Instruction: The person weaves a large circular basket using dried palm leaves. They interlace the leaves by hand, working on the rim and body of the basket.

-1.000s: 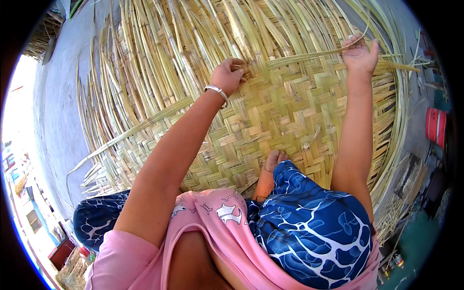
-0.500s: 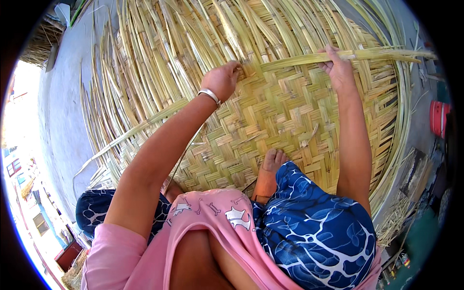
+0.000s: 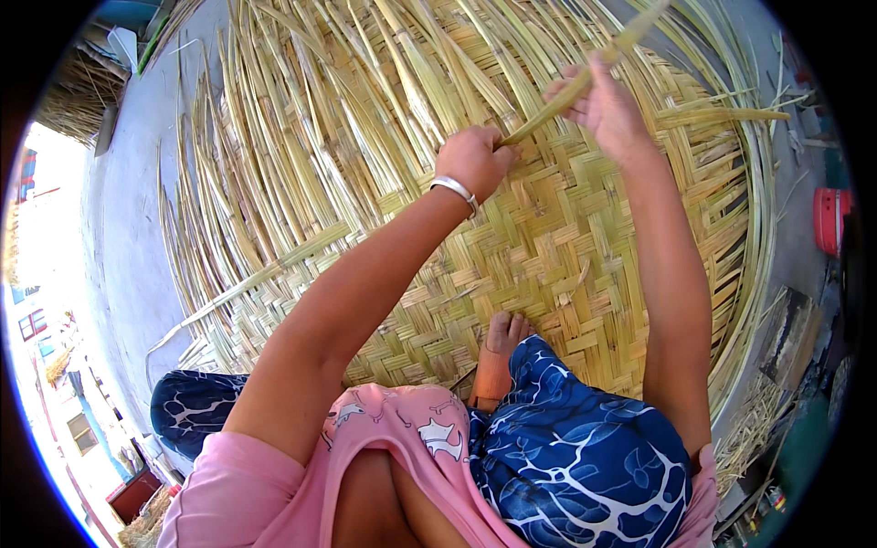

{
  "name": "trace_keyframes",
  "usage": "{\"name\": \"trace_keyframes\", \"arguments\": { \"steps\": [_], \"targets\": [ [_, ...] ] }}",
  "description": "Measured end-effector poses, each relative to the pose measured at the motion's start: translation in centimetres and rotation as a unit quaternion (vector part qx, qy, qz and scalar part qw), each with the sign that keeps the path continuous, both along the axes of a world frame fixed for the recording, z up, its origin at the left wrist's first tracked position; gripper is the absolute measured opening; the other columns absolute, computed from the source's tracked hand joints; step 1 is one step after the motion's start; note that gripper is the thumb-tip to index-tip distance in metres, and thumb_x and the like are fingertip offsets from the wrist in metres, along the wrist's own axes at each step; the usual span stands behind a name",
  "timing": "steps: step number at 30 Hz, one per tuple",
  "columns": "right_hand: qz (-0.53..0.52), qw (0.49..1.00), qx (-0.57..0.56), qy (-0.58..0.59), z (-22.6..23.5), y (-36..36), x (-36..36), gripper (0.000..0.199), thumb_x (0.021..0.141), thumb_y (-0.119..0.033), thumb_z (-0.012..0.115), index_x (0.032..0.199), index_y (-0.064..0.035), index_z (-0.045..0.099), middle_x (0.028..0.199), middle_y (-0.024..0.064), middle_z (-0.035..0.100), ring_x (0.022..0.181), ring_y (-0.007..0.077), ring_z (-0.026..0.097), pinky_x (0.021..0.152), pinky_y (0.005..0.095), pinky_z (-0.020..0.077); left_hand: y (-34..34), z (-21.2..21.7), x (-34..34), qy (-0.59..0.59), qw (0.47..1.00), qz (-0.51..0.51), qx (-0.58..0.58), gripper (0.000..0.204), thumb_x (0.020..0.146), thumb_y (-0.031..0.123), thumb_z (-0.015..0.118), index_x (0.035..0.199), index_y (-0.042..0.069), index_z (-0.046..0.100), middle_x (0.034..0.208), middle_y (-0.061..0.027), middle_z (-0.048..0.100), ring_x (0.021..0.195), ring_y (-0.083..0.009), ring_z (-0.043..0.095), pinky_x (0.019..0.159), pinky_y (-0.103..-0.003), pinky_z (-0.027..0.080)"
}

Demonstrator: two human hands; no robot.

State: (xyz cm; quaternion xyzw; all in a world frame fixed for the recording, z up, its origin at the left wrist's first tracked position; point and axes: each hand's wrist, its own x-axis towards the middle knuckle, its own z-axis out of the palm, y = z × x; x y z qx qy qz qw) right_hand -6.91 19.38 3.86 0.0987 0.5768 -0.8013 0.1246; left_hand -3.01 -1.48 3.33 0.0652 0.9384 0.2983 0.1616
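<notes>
Since half a second ago, the long, flat, yellow-green plant-fibre strip (image 3: 548,111) has swung from lying nearly level to slanting up toward the far right, and the person's bare left hand (image 3: 475,164) has come rightward onto it. The broad mat (image 3: 557,242) of interlaced pale-yellow and green splints spreads over the smooth grey floor (image 3: 128,228), with long, loose, straw-coloured stalks (image 3: 402,91) fanning away on its far side. The strip is raised over the mat, near where the tight weave meets those stalks. The left fist is closed around its nearer part; the bare right hand (image 3: 596,102) grips it farther along between thumb and fingers, the far end blurred. The step in hand looks like working this strip in along the woven edge; the next move seems to call for keeping it flat and untwisted while the stalks are parted for it. The rounded red object (image 3: 829,222) at the right and the dark-red box-like object (image 3: 134,493) at lower left may be containers, but their contents cannot be seen
</notes>
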Motion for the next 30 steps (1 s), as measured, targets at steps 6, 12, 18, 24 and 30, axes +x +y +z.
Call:
{"name": "trace_keyframes", "arguments": {
  "steps": [6, 12, 18, 24, 30],
  "targets": [
    [0.201, 0.963, 0.175, 0.040, -1.7, -4.1, -3.9, 0.088, 0.078, -0.070, 0.051, 0.130, 0.0007, 0.043, 0.127, 0.0171, 0.048, 0.123, 0.0244, 0.043, 0.104, 0.0378, 0.0351, 0.4, -1.7, 1.5, 0.099, 0.976, 0.150, 0.125, 0.024, 0.082, 0.025, 0.066, 0.081, 0.001, 0.064, 0.060, -0.0078, 0.058, 0.051, -0.0183, 0.056, 0.049, -0.030, 0.044],
    [0.290, 0.927, 0.233, 0.052, -1.9, -4.9, -6.6, 0.082, 0.078, -0.056, 0.064, 0.133, -0.0004, 0.041, 0.127, 0.0143, 0.051, 0.115, 0.0209, 0.049, 0.090, 0.0334, 0.0447, 0.7, -1.6, 1.9, -0.042, 0.897, 0.305, 0.316, 0.017, 0.086, 0.014, 0.061, 0.084, -0.002, 0.057, 0.064, -0.0036, 0.057, 0.045, -0.0092, 0.051, 0.040, -0.024, 0.041],
    [0.325, 0.908, 0.265, -0.004, -2.3, -6.1, -8.0, 0.046, 0.078, -0.038, 0.071, 0.107, -0.0045, 0.060, 0.080, 0.0007, 0.060, 0.065, 0.0081, 0.052, 0.053, 0.0252, 0.0421, 0.7, -0.7, 2.1, -0.036, 0.890, 0.299, 0.341, 0.016, 0.086, 0.014, 0.061, 0.086, -0.002, 0.056, 0.066, -0.0032, 0.058, 0.045, -0.0081, 0.051, 0.040, -0.023, 0.042],
    [0.360, 0.899, 0.247, -0.050, -4.4, -6.9, -8.8, 0.035, 0.077, -0.029, 0.071, 0.101, -0.0055, 0.061, 0.082, 0.0028, 0.063, 0.070, 0.0109, 0.058, 0.057, 0.0279, 0.0471, 0.8, -0.6, 2.3, -0.040, 0.884, 0.297, 0.360, 0.017, 0.086, 0.015, 0.061, 0.085, -0.001, 0.056, 0.068, -0.0031, 0.058, 0.045, -0.0079, 0.051, 0.040, -0.022, 0.042],
    [0.372, 0.916, 0.148, -0.005, -5.1, -6.1, -8.3, 0.039, 0.074, -0.024, 0.072, 0.104, -0.0014, 0.061, 0.092, 0.0087, 0.066, 0.081, 0.0153, 0.063, 0.070, 0.0319, 0.0497, 0.8, -1.5, 1.5, -0.052, 0.894, 0.309, 0.319, 0.016, 0.086, 0.013, 0.061, 0.085, -0.002, 0.056, 0.066, -0.0037, 0.057, 0.045, -0.0087, 0.052, 0.040, -0.023, 0.042]
  ]
}}
